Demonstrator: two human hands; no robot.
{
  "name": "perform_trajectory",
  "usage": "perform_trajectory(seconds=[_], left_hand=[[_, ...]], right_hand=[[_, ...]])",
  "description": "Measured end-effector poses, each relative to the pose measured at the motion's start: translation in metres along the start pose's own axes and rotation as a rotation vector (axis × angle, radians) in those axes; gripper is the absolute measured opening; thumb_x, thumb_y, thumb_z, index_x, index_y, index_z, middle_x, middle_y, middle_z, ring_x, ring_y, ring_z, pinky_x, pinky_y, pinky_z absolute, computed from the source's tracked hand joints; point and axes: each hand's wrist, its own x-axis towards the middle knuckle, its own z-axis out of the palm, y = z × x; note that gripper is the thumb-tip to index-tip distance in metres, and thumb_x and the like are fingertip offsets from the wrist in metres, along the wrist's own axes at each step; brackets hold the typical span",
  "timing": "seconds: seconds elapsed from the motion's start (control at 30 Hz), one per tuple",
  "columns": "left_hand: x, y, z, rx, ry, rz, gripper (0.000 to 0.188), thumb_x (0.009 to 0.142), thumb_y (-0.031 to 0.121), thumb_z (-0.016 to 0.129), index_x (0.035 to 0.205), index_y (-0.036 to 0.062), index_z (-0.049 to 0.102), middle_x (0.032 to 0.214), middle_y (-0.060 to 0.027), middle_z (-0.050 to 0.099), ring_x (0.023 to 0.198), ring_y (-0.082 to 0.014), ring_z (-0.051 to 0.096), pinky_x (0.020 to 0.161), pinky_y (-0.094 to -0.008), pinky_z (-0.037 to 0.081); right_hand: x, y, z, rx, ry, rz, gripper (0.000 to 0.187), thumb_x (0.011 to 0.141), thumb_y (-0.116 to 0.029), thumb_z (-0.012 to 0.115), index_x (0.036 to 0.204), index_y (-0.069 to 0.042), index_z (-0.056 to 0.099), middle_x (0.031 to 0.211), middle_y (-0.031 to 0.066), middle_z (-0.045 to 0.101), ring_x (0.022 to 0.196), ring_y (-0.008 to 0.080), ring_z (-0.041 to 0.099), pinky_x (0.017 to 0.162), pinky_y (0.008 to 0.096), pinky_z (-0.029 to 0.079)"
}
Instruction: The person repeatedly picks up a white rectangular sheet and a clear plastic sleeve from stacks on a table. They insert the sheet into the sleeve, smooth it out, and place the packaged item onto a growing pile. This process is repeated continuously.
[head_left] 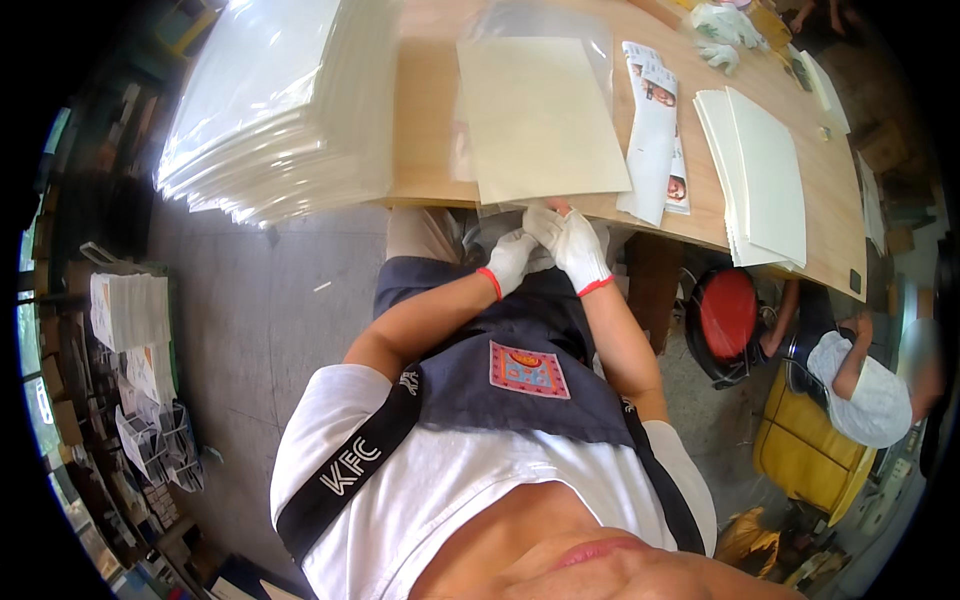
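My left hand (513, 257) and my right hand (572, 243) meet just below the front edge of the table. Both wear white knit gloves with red cuffs, and a bit of bare fingertip shows at the top of the right one. Their fingers are bent in and touch each other; what lies between them, if anything, is hidden. Right above them, a cream sheet (545, 120) lies on a clear plastic sleeve (595, 35), one corner reaching the table edge.
On the wooden table (425, 150), a tall stack of clear plastic sleeves (270, 110) stands left. Printed strips (652, 130), white sheets (760, 180) and loose gloves (725, 35) lie right. Below are a red stool (727, 312) and a yellow seat (810, 440) beside another person (860, 390).
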Motion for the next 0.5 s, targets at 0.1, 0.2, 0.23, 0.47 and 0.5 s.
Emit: perform_trajectory(seconds=[0.1,0.2,0.23,0.47,0.5], left_hand=[[-0.034,0.018,-0.019,0.067,-0.059,-0.146,0.031,0.093,0.027,0.049,0.118,0.0085,0.051,0.115,-0.0090,0.056,0.105,-0.0244,0.057,0.084,-0.0403,0.050],[-0.055,0.039,-0.038,0.145,0.114,0.058,0.032,0.092,0.028,0.053,0.115,0.0044,0.052,0.110,-0.0091,0.058,0.096,-0.0239,0.060,0.079,-0.0369,0.053],[-0.051,0.041,-0.051,0.174,0.185,0.137,0.031,0.092,0.026,0.053,0.113,0.0029,0.053,0.108,-0.0092,0.059,0.093,-0.0232,0.062,0.076,-0.0348,0.054],[-0.051,0.067,-0.070,0.359,0.157,0.163,0.022,0.091,0.016,0.051,0.102,-0.0015,0.058,0.097,-0.0093,0.064,0.085,-0.0152,0.063,0.068,-0.0273,0.055],[-0.051,0.069,-0.070,0.356,0.165,0.152,0.022,0.091,0.015,0.051,0.103,-0.0017,0.058,0.097,-0.0095,0.064,0.084,-0.0152,0.064,0.067,-0.0272,0.055]], right_hand=[[-0.033,-0.004,0.016,-0.639,-0.026,0.000,0.032,0.096,-0.029,0.043,0.113,-0.004,0.054,0.078,0.0134,0.064,0.060,0.0213,0.062,0.054,0.0307,0.052],[-0.049,0.004,0.036,-1.136,-0.030,-0.128,0.027,0.094,-0.028,0.047,0.112,-0.010,0.057,0.067,0.0058,0.063,0.050,0.0149,0.058,0.046,0.0271,0.046],[-0.052,0.010,0.048,-1.306,-0.025,-0.184,0.025,0.094,-0.027,0.048,0.111,-0.013,0.058,0.064,0.0039,0.062,0.048,0.0134,0.057,0.045,0.0269,0.044],[-0.018,0.042,0.060,-2.165,-0.211,-0.840,0.015,0.084,-0.026,0.055,0.089,-0.012,0.050,0.069,0.0096,0.064,0.061,0.0291,0.063,0.052,0.0411,0.048],[-0.014,0.044,0.060,-2.211,-0.217,-0.867,0.016,0.084,-0.026,0.055,0.088,-0.012,0.050,0.068,0.0098,0.064,0.060,0.0291,0.063,0.052,0.0406,0.048]])
